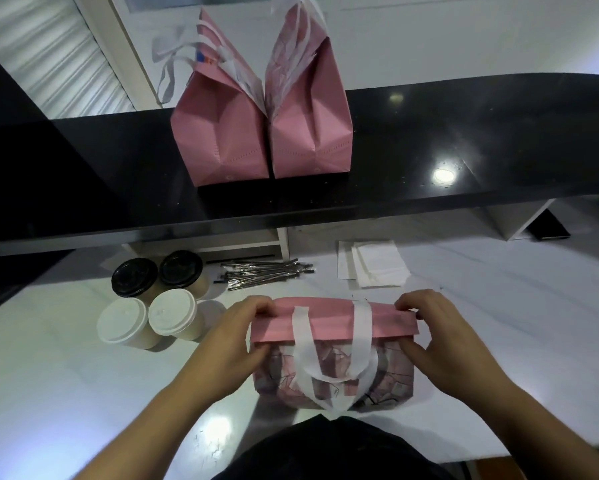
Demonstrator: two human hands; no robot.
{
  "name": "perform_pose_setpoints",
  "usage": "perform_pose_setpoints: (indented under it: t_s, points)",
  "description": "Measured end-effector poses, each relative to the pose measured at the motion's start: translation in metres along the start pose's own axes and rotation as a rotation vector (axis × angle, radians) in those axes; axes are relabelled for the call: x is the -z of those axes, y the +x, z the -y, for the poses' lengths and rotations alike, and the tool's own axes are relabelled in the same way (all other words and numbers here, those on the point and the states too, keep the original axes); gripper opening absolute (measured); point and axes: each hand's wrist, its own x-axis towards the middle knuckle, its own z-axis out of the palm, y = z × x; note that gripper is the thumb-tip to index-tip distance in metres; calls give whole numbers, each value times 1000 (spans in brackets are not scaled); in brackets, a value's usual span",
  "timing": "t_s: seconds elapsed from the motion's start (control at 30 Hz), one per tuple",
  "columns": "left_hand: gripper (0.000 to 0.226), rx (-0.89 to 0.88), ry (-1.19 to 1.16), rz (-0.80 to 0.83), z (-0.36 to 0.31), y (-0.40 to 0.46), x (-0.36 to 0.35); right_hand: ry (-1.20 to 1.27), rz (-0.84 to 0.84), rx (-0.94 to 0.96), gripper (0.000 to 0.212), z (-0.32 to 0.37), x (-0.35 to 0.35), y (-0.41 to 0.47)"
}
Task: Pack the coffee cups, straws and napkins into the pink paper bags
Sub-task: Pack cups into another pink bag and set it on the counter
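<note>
Nearest, both hands work the bag point(332, 355) on the white table point(66, 393): left hand point(235, 344) and right hand point(443, 344) each have fingers clamped on an end of the folded pink top flap point(329, 323), thumbs below. To fold well, I'd press both ends evenly and keep the white handles point(332, 351) free. There's open table on both sides. Beyond, 4 cups point(152, 299) stand just left of the bag, with straws point(266, 271) and napkins point(374, 265) behind it; they crowd the far edge. Farthest, 2 closed bags point(263, 133) sit touching on the black shelf point(464, 140).
</note>
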Motion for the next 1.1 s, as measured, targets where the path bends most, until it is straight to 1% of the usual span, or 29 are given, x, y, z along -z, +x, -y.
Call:
perform_pose_setpoints:
  t_s: [0.07, 0.1, 0.13, 0.27, 0.33, 0.37, 0.43, 0.53, 0.67, 0.77, 0.87, 0.93, 1.0, 1.07, 1.1]
  points:
    - [62, -70, 31, -17, -1, -4, -4, -97, -2, 72, 53, -3, -1, -3]
    - [61, -109, 45, -18, -1, -6, -7, -146, -9, 116, 50, -4, -1, -4]
    - [58, -136, 60, -16, -2, -7, -8, -179, -19, 156, 45, -5, -1, -5]
    - [28, -160, 92, 1, -2, -9, -6, -204, 2, 246, 28, -7, 5, -8]
    - [22, -165, 101, 0, -3, -10, -5, -208, 28, 262, 23, -6, 9, -10]
    - [23, -162, 104, -13, -3, -10, -5, -204, 31, 260, 19, -5, 9, -10]
    - [31, -143, 100, -34, -3, -10, -6, -180, 21, 229, 14, -2, 8, -10]
    - [38, -115, 107, -31, -8, -5, -6, -149, 31, 169, 17, 3, 7, -6]
    - [27, -110, 216, -19, -15, 9, -2, -206, 64, 163, 22, 6, 9, 5]
    - [23, -173, 291, 33, -19, 17, 2, -269, 109, 230, 23, 13, 9, 12]
    - [28, -210, 322, 96, -24, 22, 5, -253, 131, 279, 25, 21, 7, 20]
    - [36, -194, 346, 72, -30, 25, 5, -248, 138, 299, 25, 26, 6, 26]
    - [37, -147, 346, 75, -38, 31, 2, -265, 174, 309, 24, 32, 5, 32]
    - [42, -119, 298, 128, -45, 39, -2, -294, 192, 325, 26, 39, 1, 36]
    - [43, -147, 336, 153, -47, 42, -5, -314, 203, 328, 27, 42, -1, 39]
